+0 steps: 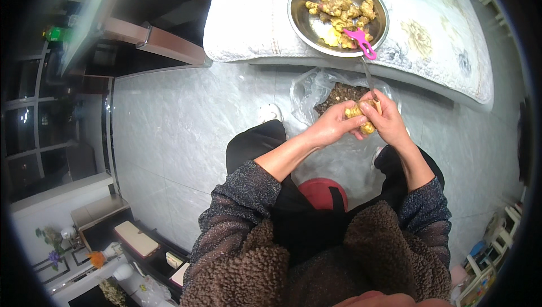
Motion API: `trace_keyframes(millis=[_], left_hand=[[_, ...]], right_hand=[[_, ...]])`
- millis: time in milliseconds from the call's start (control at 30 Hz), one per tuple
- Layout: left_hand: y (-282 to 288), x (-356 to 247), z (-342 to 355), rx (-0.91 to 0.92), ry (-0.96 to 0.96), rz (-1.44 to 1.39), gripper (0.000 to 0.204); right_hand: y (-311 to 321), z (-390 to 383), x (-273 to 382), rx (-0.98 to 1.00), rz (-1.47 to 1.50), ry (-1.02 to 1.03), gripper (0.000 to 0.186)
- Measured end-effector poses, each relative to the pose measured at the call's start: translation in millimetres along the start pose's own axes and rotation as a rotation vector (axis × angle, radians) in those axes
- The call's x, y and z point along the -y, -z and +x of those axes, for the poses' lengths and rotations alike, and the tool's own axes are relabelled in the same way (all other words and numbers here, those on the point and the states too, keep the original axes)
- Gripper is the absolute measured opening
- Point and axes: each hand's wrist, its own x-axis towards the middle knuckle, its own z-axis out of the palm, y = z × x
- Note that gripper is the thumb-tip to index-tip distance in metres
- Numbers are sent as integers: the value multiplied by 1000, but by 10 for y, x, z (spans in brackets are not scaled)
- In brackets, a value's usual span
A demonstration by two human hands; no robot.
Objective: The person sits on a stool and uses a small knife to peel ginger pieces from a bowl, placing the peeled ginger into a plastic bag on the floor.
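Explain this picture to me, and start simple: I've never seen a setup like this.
There is no robot here, just a person's two bare hands. The single picture comes from a wide fisheye camera worn on the head, looking down, so straight edges bend and the corners go dark. Its left is the person's left.

The left hand grips a knobby yellowish root. The right hand holds a knife, blade pointing away from the body.

Beyond them, a quilted white cover bears a metal bowl with more knobby roots and a pink tool inside. Below, a clear plastic bag holds brown bits.
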Motion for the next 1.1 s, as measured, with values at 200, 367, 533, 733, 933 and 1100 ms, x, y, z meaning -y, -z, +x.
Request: trace_keyframes(millis=[200, 367, 533, 733, 933, 1100], left_hand=[[39, 29, -22, 40, -2, 68, 30], [84, 61, -11, 67, 13, 114, 28], [102, 19, -2, 95, 11, 162, 27], [-50, -11, -23, -53, 40, -18, 27], [-88, 104, 30, -24, 33, -143, 29], [-27, 131, 43, 21, -81, -21, 27]], right_hand=[[-13, -30, -27, 40, 60, 8, 16], [-34, -52, -46, 96, 226, -36, 15], [-31, -50, -59, 93, 182, -9, 13], [-70, -3, -74, -138, -104, 166, 14], [-78, 3, -108, -167, -139, 193, 15], [-45, 27, -123, -110, 11, 142, 14]])
